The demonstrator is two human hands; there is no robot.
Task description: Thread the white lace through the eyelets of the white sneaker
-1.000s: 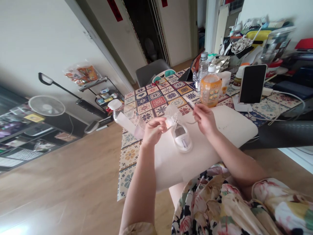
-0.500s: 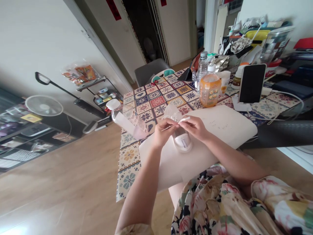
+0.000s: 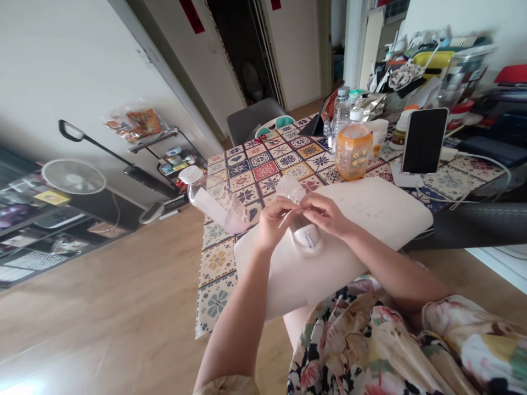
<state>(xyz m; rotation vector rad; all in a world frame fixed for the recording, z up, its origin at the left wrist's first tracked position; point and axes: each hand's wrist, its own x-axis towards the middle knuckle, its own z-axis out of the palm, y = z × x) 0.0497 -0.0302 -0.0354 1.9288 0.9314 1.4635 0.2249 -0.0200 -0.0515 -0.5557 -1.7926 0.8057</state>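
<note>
The left hand [image 3: 272, 221] pinches a lace [image 3: 285, 218], the right hand [image 3: 327, 214] meets it with bent fingers — gripping what, I cannot tell — and the shoe [image 3: 307, 239] just below both, seemingly unsteadied, could twist if the lace were tugged unevenly

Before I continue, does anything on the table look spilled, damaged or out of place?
Nothing looks spilled. One small oddity: the white mat has dark marks beyond the right hand, standing out on its plain surface; whether writing or dirt, I cannot tell. The shoe is partly hidden by this and the left hand.
</note>
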